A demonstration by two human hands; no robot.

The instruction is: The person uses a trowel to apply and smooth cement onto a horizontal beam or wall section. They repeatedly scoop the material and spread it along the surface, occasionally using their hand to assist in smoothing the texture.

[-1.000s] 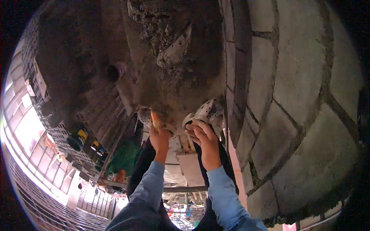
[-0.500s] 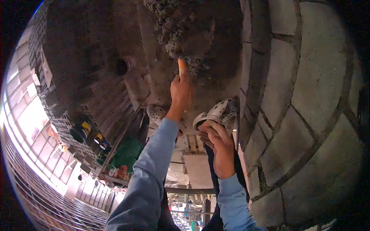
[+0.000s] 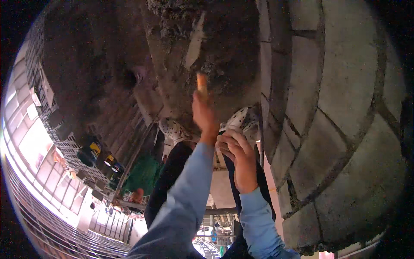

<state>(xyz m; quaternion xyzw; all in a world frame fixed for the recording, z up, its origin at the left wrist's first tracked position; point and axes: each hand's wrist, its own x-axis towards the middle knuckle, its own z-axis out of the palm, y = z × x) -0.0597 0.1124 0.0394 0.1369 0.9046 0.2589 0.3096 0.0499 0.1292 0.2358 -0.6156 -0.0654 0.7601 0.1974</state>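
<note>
Left hand: we close it round an orange-handled trowel, upper centre of the frame | blade: pale, pointing up toward dark, clumpy mortar | right hand: fingers loosely bent, just below our right shoe, centre; we cannot tell whether it grips anything | right side: pale paving slabs

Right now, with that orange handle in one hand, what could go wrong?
Maybe two things. Some of the lumpy dark material in front might get flicked back onto the white shoes, and their dark spots look like holes, so it could get in. Also, only the left hand grips the orange handle; the right hand isn't on it, so it might twist or slip.
</note>
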